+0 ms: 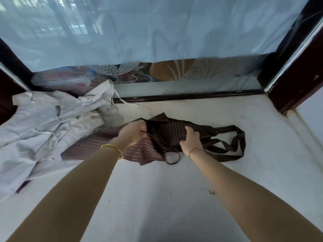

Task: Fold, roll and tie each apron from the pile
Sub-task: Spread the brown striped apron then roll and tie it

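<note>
Dark brown striped apron (172, 135) bunched into a loose roll, lifted slightly off the white surface (244, 163), centre of view. Left hand (133, 132) clenched on the roll's left end, right hand (191, 139) grasping its right side from above. Apron straps (234, 145) trail loose to the right, lying on the surface; one thin loop (172, 158) hangs below the roll. Second striped brown apron (97, 147) lies flat underneath, to the left. Pile of pale grey aprons (49, 119) heaped further left, partly over it. Gold bangle (112, 148) on left wrist, thin bracelet (194, 151) on right. Sheer curtain (157, 28) hangs behind, dark wooden frame (293, 70) at right.
</note>
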`<state>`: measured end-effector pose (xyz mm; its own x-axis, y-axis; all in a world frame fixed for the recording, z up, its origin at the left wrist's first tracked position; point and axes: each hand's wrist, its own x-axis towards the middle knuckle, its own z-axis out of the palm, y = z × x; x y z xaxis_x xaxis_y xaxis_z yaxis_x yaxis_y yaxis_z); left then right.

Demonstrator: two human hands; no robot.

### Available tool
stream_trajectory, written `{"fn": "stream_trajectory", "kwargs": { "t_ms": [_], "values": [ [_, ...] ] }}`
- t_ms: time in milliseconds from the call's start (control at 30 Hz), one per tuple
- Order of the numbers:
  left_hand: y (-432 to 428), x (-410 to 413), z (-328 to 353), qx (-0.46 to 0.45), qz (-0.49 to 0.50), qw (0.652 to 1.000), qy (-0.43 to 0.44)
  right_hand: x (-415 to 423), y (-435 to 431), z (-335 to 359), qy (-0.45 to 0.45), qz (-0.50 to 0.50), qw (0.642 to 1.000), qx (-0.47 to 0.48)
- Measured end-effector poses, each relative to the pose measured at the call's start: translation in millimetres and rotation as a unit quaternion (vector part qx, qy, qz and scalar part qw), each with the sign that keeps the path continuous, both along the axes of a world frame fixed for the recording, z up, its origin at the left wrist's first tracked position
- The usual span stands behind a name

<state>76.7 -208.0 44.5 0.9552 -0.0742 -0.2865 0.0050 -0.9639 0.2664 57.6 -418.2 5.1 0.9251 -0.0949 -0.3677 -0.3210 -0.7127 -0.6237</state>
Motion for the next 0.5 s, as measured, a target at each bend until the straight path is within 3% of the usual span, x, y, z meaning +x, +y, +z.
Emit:
{"fn": "stream_trajectory", "kwargs": {
  "t_ms": [33,67,100,167,200,233,267,333,367,433,500],
  "values": [
    [-10.0,-1.9,2.8,-0.117,-0.007,0.990,0.079,1.8,-4.9,1.5,-0.014,-0.035,0.999,-0.001],
    [-23.2,-8.6,5.0,-0.224,-0.025,0.955,0.193,4.5,-11.0,3.3,-0.031,-0.069,0.997,-0.014],
    [-38.3,-19.1,6.8,-0.304,-0.040,0.891,0.334,7.8,-17.4,5.3,-0.052,-0.097,0.993,-0.035],
    [-62.5,-34.8,-1.0,-0.345,-0.088,0.754,0.553,14.0,-30.8,7.7,-0.091,-0.111,0.986,-0.084],
    [-68.4,-37.0,-5.7,-0.335,-0.101,0.728,0.589,16.5,-35.7,8.1,-0.109,-0.097,0.984,-0.104],
    [-70.3,-35.0,-8.8,-0.326,-0.092,0.746,0.573,18.9,-39.5,8.2,-0.118,-0.069,0.983,-0.121],
    [-69.9,-31.0,-10.3,-0.323,-0.060,0.795,0.510,20.4,-41.5,7.3,-0.121,-0.030,0.983,-0.136],
    [-58.1,-19.9,-12.8,-0.314,0.035,0.890,0.330,21.6,-40.8,3.6,-0.107,0.076,0.978,-0.161],
    [-48.4,-14.6,-17.2,-0.294,0.083,0.919,0.249,21.3,-38.3,1.3,-0.094,0.130,0.973,-0.168],
    [-29.4,-10.1,-32.0,-0.220,0.125,0.955,0.154,19.7,-31.5,-5.1,-0.069,0.227,0.951,-0.197],
    [-20.2,-13.6,-50.9,-0.149,0.096,0.969,0.170,16.7,-28.0,-13.1,-0.043,0.311,0.913,-0.262]
  ]
}}
